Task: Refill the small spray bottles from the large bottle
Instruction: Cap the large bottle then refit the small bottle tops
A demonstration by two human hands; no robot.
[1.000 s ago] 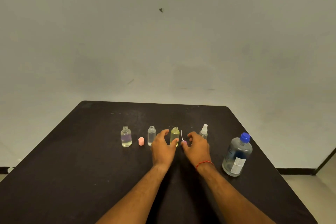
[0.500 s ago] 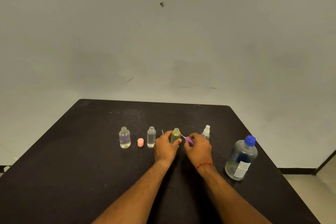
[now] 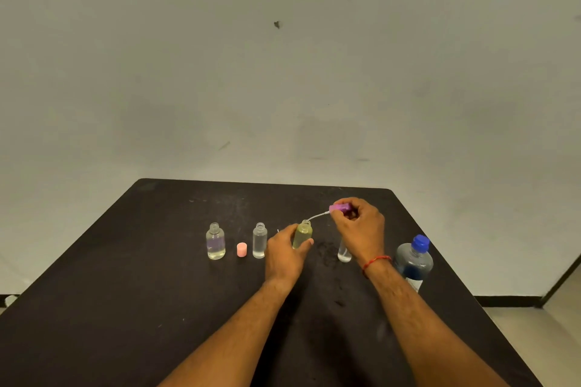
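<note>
Raised since the last frame: right hand (image 3: 358, 226) now up over the table (image 3: 125, 292), purple spray head (image 3: 339, 208) pinched in its fingertips. White dip tube (image 3: 316, 216) trails down-left to the open neck of the yellow bottle (image 3: 302, 234); tube tip inside or just clear, hard to tell. At right, large bottle (image 3: 414, 261), blue cap on, upright beside the right forearm. Centre, left hand (image 3: 284, 253) wrapped round the yellow bottle, which stands on the table. Uncapped and upright in the row: purple-tinted bottle (image 3: 215, 241) far left, then clear bottle (image 3: 259, 240). Another small bottle (image 3: 344, 253) partly hidden behind the right wrist. Between the first two, pink cap (image 3: 241, 250).
</note>
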